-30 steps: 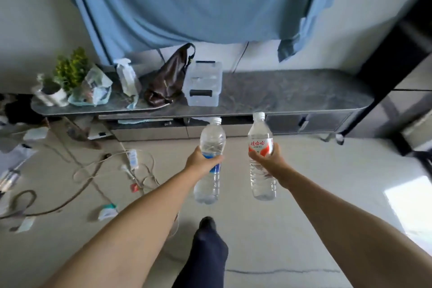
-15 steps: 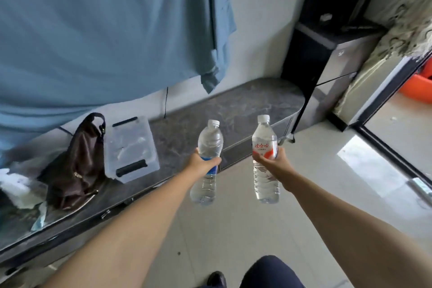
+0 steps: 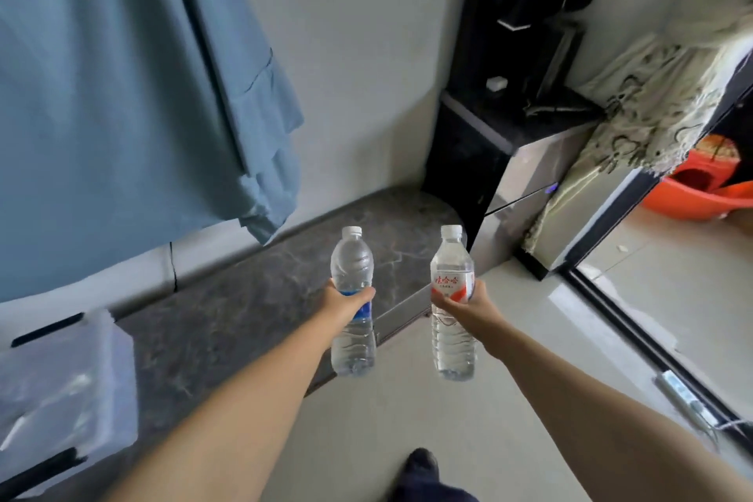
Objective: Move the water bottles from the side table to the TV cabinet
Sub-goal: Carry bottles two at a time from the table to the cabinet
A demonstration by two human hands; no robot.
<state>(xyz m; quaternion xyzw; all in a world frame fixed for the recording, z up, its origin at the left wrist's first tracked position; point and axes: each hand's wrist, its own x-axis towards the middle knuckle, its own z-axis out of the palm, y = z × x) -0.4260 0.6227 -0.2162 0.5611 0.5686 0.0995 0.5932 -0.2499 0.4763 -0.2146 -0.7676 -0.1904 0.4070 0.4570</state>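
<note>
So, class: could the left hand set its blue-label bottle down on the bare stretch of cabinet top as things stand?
Probably yes: the left hand holds the blue-label bottle upright, and nothing blocks the bare cabinet top.

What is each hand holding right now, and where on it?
Left hand grips the blue-label bottle around its middle; right hand grips the red-label bottle at its label band. Both upright.

A black water dispenser (image 3: 513, 102) stands in the corner I face; left of it hangs blue cloth (image 3: 122, 86), right of it an orange basin (image 3: 701, 192), far left a clear plastic box (image 3: 61, 387).
</note>
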